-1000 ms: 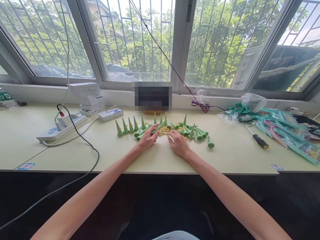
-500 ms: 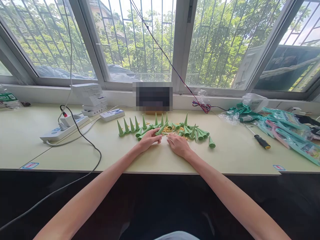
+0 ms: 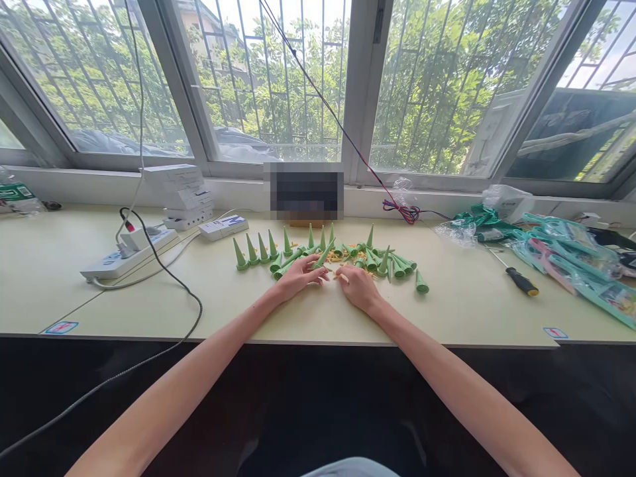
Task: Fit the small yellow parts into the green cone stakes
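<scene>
A tilted green plastic cone (image 3: 324,254) is held in my left hand (image 3: 297,278), its tip pointing up and to the right. Close beside it, my right hand (image 3: 358,286) is low over the table with its fingers bent together at the small yellow pieces (image 3: 340,258). Whatever those fingertips hold is too small to make out. Several green cones stand upright in a row (image 3: 252,250) to the left, and others lie in a heap (image 3: 400,264) to the right. One cone (image 3: 422,283) lies apart at the heap's right end.
On the left are a power strip (image 3: 106,266), a black cable (image 3: 183,285) and stacked white boxes (image 3: 186,199). A screwdriver (image 3: 521,281) and teal plastic packages (image 3: 591,265) lie on the right. Behind the cones stands a blurred dark object (image 3: 307,192) by the window.
My left fingers have spread a little to the right around the cone. My right hand has shifted slightly right, and its fingers have curled more.
</scene>
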